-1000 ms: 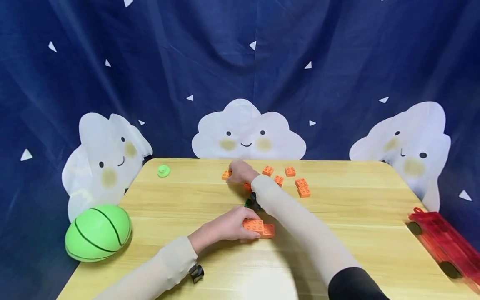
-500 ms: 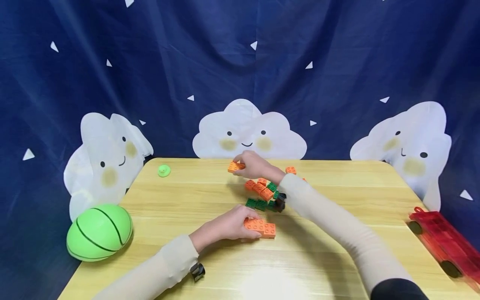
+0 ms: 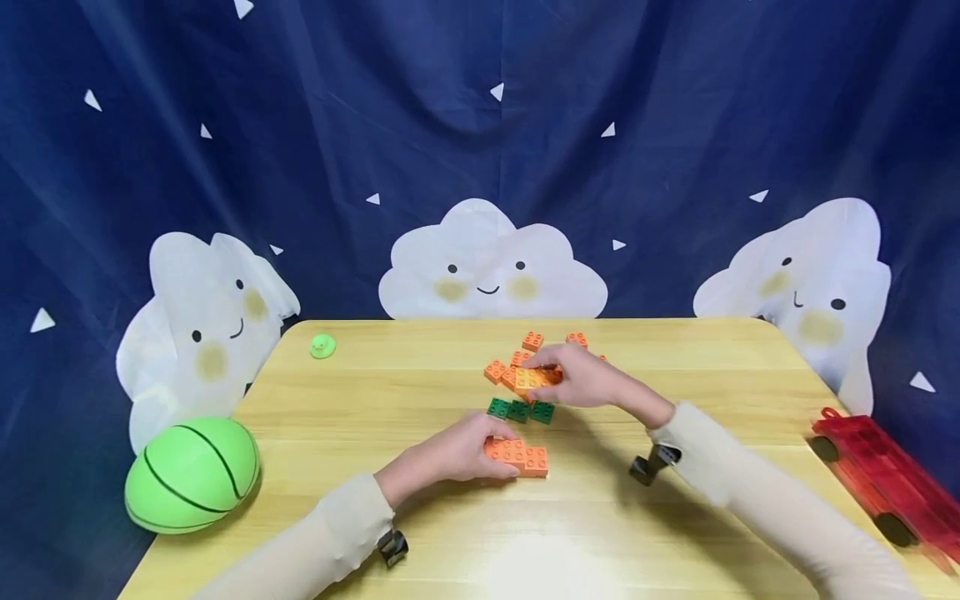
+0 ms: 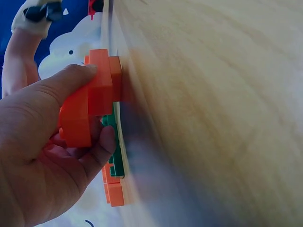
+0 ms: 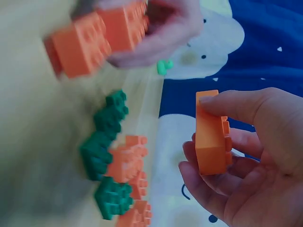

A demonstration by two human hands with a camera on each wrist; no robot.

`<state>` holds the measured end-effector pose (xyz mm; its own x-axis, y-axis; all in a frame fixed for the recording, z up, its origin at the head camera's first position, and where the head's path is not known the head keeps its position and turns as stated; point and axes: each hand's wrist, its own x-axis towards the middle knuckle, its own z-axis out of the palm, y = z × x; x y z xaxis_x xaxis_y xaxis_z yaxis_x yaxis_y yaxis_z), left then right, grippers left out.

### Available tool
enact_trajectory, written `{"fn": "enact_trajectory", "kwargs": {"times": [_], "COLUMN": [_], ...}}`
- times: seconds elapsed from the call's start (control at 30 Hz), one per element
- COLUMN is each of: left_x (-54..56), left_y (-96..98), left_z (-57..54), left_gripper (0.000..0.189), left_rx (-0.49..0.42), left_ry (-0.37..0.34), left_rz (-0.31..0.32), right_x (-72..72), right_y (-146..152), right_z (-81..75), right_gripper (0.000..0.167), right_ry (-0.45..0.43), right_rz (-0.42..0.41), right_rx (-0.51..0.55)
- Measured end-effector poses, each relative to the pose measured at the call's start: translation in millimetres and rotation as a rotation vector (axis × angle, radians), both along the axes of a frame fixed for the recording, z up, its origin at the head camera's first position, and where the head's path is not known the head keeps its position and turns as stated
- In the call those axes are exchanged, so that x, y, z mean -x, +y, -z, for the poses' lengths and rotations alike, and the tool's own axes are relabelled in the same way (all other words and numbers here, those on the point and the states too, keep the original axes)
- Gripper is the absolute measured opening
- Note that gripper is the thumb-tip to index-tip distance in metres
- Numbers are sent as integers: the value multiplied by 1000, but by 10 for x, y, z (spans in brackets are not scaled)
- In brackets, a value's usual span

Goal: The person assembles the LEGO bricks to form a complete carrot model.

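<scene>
My left hand (image 3: 461,450) grips a joined stack of orange toy building bricks (image 3: 534,461) low over the table's near middle. In the left wrist view the thumb presses the stack's side (image 4: 100,90), and fingers curl under it. My right hand (image 3: 585,375) pinches one light orange building brick (image 5: 210,135) between thumb and fingers, raised over the loose bricks. Its studs face the palm in the right wrist view. Several green bricks (image 3: 518,411) lie between the two hands. Loose orange bricks (image 3: 495,371) are behind them, partly hidden by the right hand.
On the wooden table (image 3: 390,400), a green ball (image 3: 192,475) rests at the left edge and a small green duck-like toy (image 3: 322,346) at the far left. A red transparent toy cart (image 3: 885,475) with black wheels stands at the right. Behind hangs a blue cloud-patterned curtain (image 3: 450,108).
My right hand has picked up the light orange brick from the far side, lifted it and brought it right and nearer. The left hand keeps its grip in about the same place.
</scene>
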<state>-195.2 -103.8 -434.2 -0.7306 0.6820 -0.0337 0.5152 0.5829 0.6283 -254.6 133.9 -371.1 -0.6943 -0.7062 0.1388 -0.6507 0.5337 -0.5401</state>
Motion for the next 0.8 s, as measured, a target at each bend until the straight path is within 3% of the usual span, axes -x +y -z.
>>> {"fn": "enact_trajectory", "kwargs": {"times": [0.3,0.8], "left_x": [8,8], "left_y": [-5,-5], "left_z": [36,47], "left_gripper": [29,32], "left_rx": [-29,-32], "left_ry": [-17,-12], "left_rz": [1,-10], "right_x": [-332,-519], "right_y": [264,162], "right_z": [170,518], "right_gripper": [42,35], "right_ry": [-20,-76], "right_rz": [-59,-109], "right_rx": [36,50]}}
